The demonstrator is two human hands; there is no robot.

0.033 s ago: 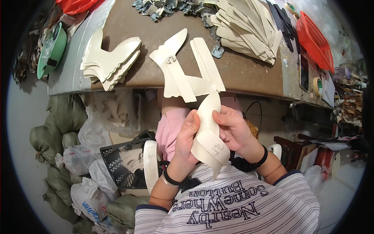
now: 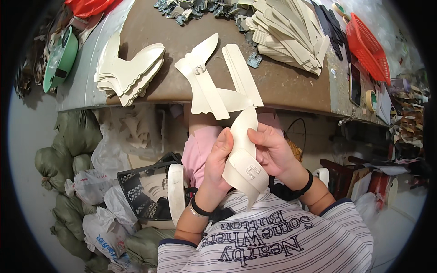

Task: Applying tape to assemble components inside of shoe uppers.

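Between my two hands, above my lap, is a cream shoe-upper piece [image 2: 245, 129] with a strap [image 2: 238, 159] bent across it and a metal buckle [image 2: 253, 171] on the strap. My left hand [image 2: 217, 157] grips its left edge, thumb on top. From the other side my right hand [image 2: 272, 148] pinches it, thumb on its face. Just beyond, on the table, lies another upper [image 2: 185, 68] with a buckled strap across it. Beside that are a few cream straps [image 2: 241, 75]. A stack of cut uppers [image 2: 132, 68] sits at left.
Many buckles [image 2: 195, 10] lie at the table's far side, by a large pile of cream straps [image 2: 291, 41]. A red basket [image 2: 369, 50], phone [image 2: 355, 84] and tape roll [image 2: 371, 100] are at right. A green basin [image 2: 66, 59] stands left. Below are a black crate [image 2: 136, 193] and sacks [image 2: 79, 129].
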